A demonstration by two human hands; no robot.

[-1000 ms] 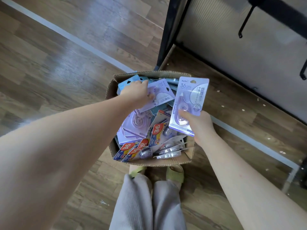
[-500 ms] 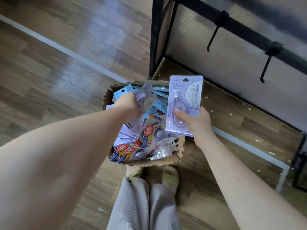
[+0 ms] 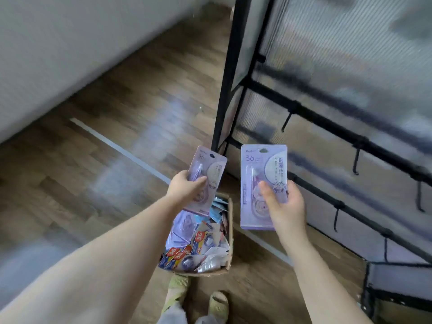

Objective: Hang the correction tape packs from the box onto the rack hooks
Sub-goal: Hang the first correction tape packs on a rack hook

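The step in hand is transfer from box to rack. The left hand (image 3: pixel 187 189) grips 1 lilac carded correction tape pack (image 3: pixel 207 177) above the open brown cardboard box (image 3: pixel 230 232) of further packs; fingers curl around its lower part. The right hand (image 3: pixel 284 206) pinches a 2nd lilac pack (image 3: pixel 259 174), held upright near the black metal rack hooks (image 3: pixel 356 161). Next move, by judgement: align each card's hang slot with 1 hook. Legible print: "36".
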